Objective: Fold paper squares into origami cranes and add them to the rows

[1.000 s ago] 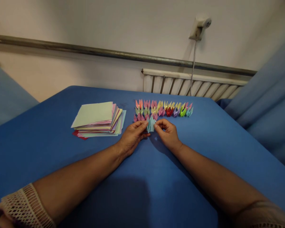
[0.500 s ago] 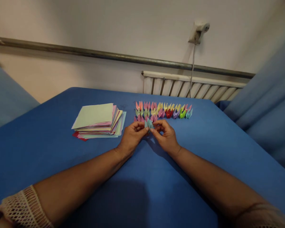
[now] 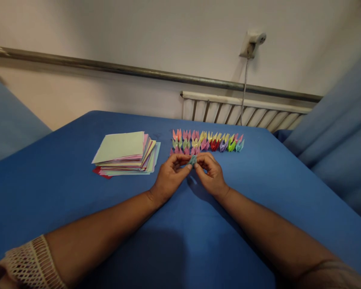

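Note:
A small light-blue folded paper crane (image 3: 193, 160) is pinched between my two hands over the middle of the table. My left hand (image 3: 172, 176) grips its left side between thumb and fingers. On its right side, my right hand (image 3: 211, 173) does the same, fingers curled. Parts of the crane are covered by my fingertips. Just beyond my hands stand rows of folded paper cranes (image 3: 205, 144) in pink, yellow, green, red, purple and blue; my fingers partly hide the nearest row.
A stack of coloured paper sheets (image 3: 120, 146) lies left of my hands, with red paper (image 3: 100, 172) sticking out below. All rests on a blue-covered table (image 3: 180, 249). Behind are a metal rail (image 3: 138, 71), a radiator (image 3: 222, 108) and a socket with a cord (image 3: 251, 44). Blue curtains (image 3: 337, 128) hang at the sides.
The light-blue crane has been tilted and lowered, and less of it shows between my fingers. My hands have shifted slightly, the left fingers closing in toward the right. The standing cranes are unmoved.

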The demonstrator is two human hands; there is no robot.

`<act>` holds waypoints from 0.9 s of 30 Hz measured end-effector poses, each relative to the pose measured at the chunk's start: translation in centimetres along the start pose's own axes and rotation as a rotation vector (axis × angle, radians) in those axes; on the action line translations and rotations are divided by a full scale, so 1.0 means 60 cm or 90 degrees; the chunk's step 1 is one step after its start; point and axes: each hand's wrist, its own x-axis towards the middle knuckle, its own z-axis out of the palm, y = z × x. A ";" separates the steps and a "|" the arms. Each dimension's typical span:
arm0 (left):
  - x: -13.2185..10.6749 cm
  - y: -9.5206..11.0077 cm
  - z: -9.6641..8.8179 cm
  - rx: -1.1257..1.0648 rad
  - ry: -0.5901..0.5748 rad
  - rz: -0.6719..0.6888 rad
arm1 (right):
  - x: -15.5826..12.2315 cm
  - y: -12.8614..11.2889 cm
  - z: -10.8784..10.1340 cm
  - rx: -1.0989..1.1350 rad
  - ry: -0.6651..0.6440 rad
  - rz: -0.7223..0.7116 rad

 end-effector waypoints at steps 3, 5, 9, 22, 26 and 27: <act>-0.002 0.005 0.001 -0.024 -0.025 -0.020 | 0.001 0.001 -0.002 0.023 -0.016 0.027; -0.002 0.007 0.002 -0.010 -0.011 -0.016 | 0.001 0.002 -0.003 0.028 -0.022 0.033; -0.001 0.011 0.001 0.001 -0.025 -0.003 | 0.002 0.007 -0.005 0.024 -0.016 0.026; 0.002 0.008 -0.005 0.103 -0.064 0.017 | 0.005 0.000 -0.013 0.035 -0.067 -0.002; 0.002 0.010 -0.006 0.127 -0.078 0.021 | 0.006 0.003 -0.014 0.043 -0.074 0.003; 0.003 0.009 -0.006 0.118 -0.078 0.027 | 0.007 0.004 -0.014 0.050 -0.074 -0.001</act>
